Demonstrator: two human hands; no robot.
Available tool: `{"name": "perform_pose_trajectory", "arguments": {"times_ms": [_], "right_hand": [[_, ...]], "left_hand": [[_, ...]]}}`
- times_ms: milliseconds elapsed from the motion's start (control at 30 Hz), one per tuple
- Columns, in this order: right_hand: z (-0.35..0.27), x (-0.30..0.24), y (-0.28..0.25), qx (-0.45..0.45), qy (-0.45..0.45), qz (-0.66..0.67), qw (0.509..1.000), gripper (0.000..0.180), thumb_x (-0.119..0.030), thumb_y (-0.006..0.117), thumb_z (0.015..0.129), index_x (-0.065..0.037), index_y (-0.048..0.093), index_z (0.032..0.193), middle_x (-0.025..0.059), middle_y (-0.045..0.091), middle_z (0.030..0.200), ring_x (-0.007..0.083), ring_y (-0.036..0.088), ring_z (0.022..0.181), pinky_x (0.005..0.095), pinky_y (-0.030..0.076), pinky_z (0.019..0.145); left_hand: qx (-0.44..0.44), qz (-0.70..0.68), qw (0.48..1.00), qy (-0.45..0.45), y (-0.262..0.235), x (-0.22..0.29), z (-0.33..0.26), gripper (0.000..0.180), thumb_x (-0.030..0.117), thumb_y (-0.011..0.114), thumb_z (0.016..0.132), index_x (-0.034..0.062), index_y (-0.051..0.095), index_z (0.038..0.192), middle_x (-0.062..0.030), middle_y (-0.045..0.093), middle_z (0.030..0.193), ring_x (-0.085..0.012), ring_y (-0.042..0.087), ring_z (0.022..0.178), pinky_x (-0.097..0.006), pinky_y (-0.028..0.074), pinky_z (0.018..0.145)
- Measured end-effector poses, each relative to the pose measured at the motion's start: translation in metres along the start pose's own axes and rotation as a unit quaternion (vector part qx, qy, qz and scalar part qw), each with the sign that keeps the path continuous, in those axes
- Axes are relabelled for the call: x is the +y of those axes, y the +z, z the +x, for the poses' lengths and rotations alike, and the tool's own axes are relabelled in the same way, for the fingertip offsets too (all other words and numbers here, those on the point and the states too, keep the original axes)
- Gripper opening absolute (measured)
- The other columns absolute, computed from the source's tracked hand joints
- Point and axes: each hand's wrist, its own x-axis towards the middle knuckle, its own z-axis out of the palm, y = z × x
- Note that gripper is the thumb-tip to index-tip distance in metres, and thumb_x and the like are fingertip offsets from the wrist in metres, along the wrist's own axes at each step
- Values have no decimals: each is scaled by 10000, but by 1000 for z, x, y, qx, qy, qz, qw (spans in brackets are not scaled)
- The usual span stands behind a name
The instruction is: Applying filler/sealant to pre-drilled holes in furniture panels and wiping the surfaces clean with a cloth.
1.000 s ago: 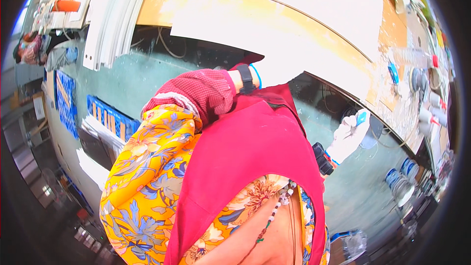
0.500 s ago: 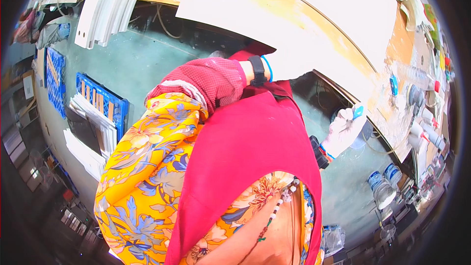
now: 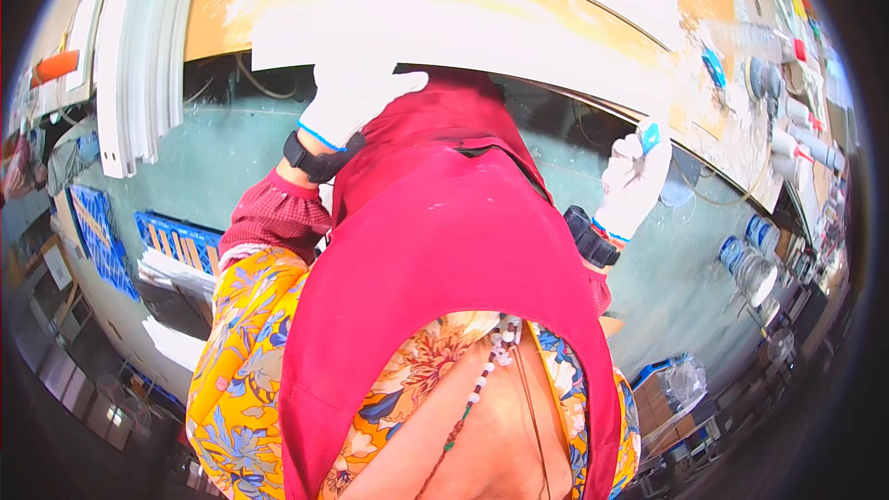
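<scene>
My left hand, in a white glove, is at the near edge of a long white panel. Its thumb sticks out sideways, apart from the fingers, which blend into the bright panel. Off to the right, my right hand, also gloved in white, has its fingers curled around a small blue object. That hand is beside the panel's right end; most of the blue thing is covered, so its kind cannot be made out.
The panel lies on a wooden worktable. A clear bottle and another blue item are at its right. Long white strips jut out at the left. Blue pallets and water jugs stand on the floor.
My left hand, hidden beyond the red apron before, has swung left to the panel's near edge. The right hand keeps the small blue object. The view has shifted slightly.
</scene>
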Motion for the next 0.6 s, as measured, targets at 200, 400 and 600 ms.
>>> {"name": "perform_pose_trajectory", "arguments": {"times_ms": [200, 400, 600], "right_hand": [[6, 5, -12, 39, -63, 10, 997, 324, -247, 606, 905, -34, 585, 1149, 28, 610, 827, 57, 524, 607, 180, 361, 476], [8, 12, -47, 19, -27, 99, 994, 409, -261, 606, 914, 3, 539, 1219, 116, 634, 1036, 125, 580, 683, 229, 472, 574], [8, 25, -67, 39, -41, 148, 987, 400, -238, 560, 946, 30, 518, 1240, 160, 627, 1080, 161, 602, 736, 278, 515, 632]], "left_hand": [[-14, -21, 994, 108, 27, 33, 16, 468, 325, 689, 809, 84, 608, 1202, -117, 590, 1244, -296, 559, 1111, -419, 431, 957], [-44, -170, 970, 169, 61, 21, 42, 322, 149, 624, 870, 63, 619, 1180, -137, 608, 1210, -299, 566, 1095, -381, 439, 951], [-194, -67, 965, 165, -15, 2, 90, 418, 337, 664, 849, 50, 656, 1152, -141, 660, 1130, -343, 621, 1027, -380, 491, 892]]}}
